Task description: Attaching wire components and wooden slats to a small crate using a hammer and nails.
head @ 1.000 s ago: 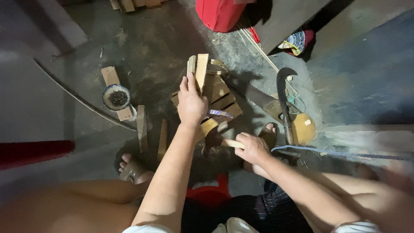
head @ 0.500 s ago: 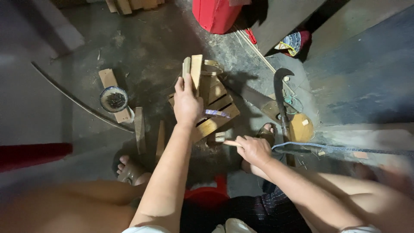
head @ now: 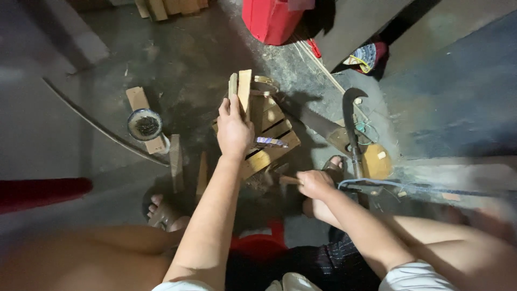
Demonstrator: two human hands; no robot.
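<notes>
Two bare hands at work over a concrete floor, seen from the head view.

Left hand: fingers closed round the upright wooden slats, which stand at the far end of a small slatted wooden frame lying on the floor near its middle.

Right hand: fingers curled shut on a short wooden handle; the tool's head is in shadow beside the frame's near edge and cannot be made out.

Loose items on the floor: two narrow wood strips just left of the frame; a round tin resting on a flat wood block further left; a long curved strip running past the tin; a hooked blade right of the frame; a red container at the far edge. A bare foot rests near the strips.
</notes>
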